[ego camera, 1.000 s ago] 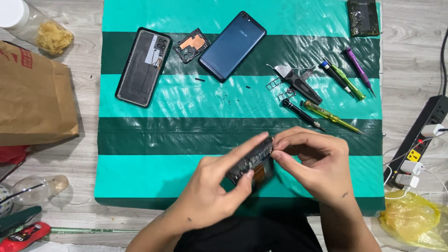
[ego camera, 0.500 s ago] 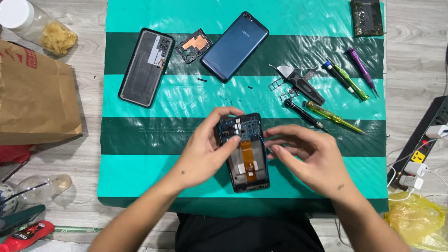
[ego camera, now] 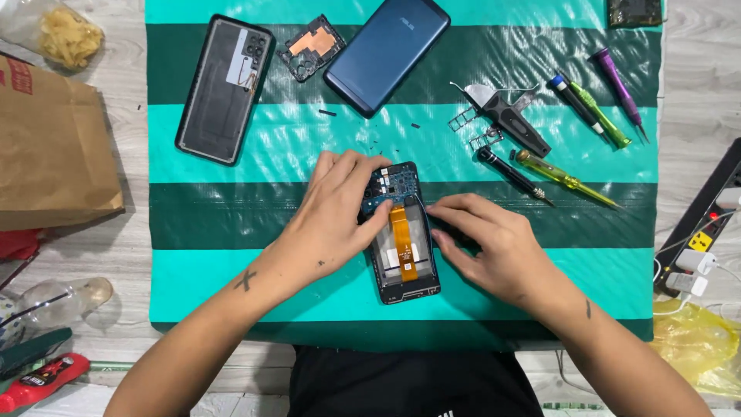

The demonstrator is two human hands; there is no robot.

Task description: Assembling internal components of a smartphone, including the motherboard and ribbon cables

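Note:
An opened phone body (ego camera: 403, 247) lies flat on the green striped mat (ego camera: 231, 224), its circuit board and an orange ribbon cable showing. My left hand (ego camera: 336, 212) grips its upper left edge, thumb resting near the cable. My right hand (ego camera: 486, 243) rests against the phone's right side, fingertips touching the frame. A black back cover (ego camera: 224, 89), a small black frame piece with a copper patch (ego camera: 311, 46) and a blue phone (ego camera: 386, 54) lie at the mat's far side.
Screwdrivers and tools (ego camera: 556, 123) lie at the mat's right, with small metal trays (ego camera: 475, 127) beside them. A brown paper bag (ego camera: 46, 147) stands left. A power strip (ego camera: 706, 224) and a yellow bag (ego camera: 698, 344) sit at the right edge.
The phone body, held up on edge between both hands a second ago, has been laid flat on the mat with its insides facing up. Both hands stayed on it.

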